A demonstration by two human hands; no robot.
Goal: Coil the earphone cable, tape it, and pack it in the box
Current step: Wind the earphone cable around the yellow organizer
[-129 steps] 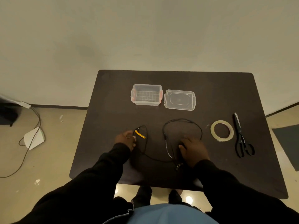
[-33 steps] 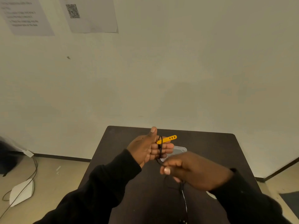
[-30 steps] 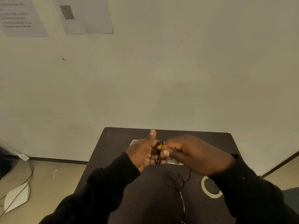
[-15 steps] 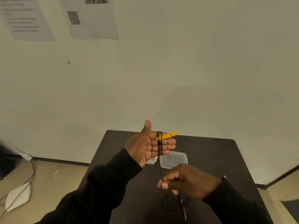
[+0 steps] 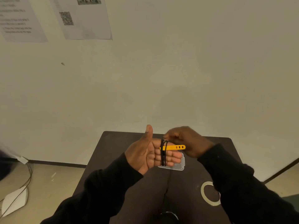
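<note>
- You have 2 hands up over the table [image 5: 113, 156]. Your left hand [image 5: 145, 155] is palm-up, its 4 fingers straight and together, thumb pointing up.
- 1 black earphone cable [image 5: 163, 155] is looped round those left fingers; I count about 3 strands across them, though they blur together. From there it hangs to the tabletop, where a small tangle lies at the bottom edge of view.
- 1 yellow strap [image 5: 174, 147] with 3 holes lies across the coil, its free end pointing right.
- Your right hand [image 5: 186, 141] is curled and pinches the cable at the top of the coil, just behind the left fingertips.
- 1 clear box lid [image 5: 179, 166] lies on the table, partly hidden under your left hand.
- 1 tape roll [image 5: 204, 194] lies flat to the right, partly covered by your right sleeve.
- The surface is 1 dark table against a plain pale wall.
- 2 paper sheets [image 5: 84, 18] hang on the wall upper left; 1 carries a QR code.
- On the floor at left are 1 white object [image 5: 14, 201] and a dark cord.
</note>
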